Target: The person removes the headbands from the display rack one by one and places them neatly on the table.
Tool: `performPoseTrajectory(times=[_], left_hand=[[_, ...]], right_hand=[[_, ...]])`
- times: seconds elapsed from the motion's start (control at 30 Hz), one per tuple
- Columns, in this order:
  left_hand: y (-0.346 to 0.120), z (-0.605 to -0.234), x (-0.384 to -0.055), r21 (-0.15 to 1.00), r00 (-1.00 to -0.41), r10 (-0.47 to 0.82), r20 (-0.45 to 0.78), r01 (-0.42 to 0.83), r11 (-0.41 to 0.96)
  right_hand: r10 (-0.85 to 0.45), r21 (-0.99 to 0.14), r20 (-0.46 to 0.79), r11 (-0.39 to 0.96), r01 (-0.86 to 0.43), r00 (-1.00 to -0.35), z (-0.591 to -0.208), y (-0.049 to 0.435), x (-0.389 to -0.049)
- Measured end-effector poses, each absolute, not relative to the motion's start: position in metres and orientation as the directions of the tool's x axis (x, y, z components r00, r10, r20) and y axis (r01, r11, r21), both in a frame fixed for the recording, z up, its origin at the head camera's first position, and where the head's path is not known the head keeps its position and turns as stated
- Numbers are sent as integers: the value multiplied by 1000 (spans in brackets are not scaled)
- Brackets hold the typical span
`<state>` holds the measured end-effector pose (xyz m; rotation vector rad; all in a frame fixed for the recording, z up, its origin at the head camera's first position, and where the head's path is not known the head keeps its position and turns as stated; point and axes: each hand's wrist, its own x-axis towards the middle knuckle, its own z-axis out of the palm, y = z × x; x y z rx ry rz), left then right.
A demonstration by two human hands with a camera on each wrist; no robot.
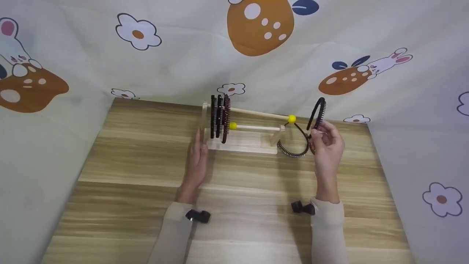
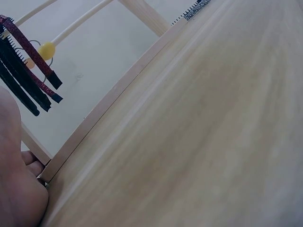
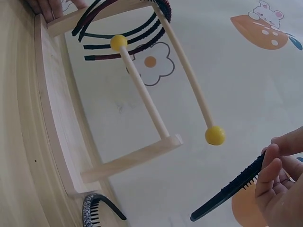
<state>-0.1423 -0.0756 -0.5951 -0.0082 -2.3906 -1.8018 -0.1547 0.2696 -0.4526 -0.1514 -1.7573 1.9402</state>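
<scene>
My right hand pinches a black toothed headband between thumb and fingers, raised to the right of a pale wooden rack. In the right wrist view the held headband slants below a yellow-tipped rod. My left hand rests against the rack's left end, its fingers straight along the upright; in the left wrist view the palm partly hides that corner. Several dark headbands hang on the rack's longer rod near the left upright.
A glittery toothed headband lies by the rack's right end. Yellow balls cap the longer rod and the shorter rod. The wood-grain table is enclosed by a patterned cloth behind and at both sides.
</scene>
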Motion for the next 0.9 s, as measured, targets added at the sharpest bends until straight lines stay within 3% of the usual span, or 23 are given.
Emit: performPoseTrajectory(times=[0.27, 0.63, 0.9], left_hand=[[-77, -596, -143, 952, -985, -77, 155, 128, 279], [-77, -596, -141, 956, -993, -75, 94, 69, 284], [-77, -596, -141, 959, -994, -74, 86, 62, 278]], right_hand=[[439, -961, 270, 69, -267, -857, -461, 290, -149], [443, -960, 273, 187, -209, -854, -469, 314, -140], [431, -968, 221, 203, -145, -875, -477, 330, -131]])
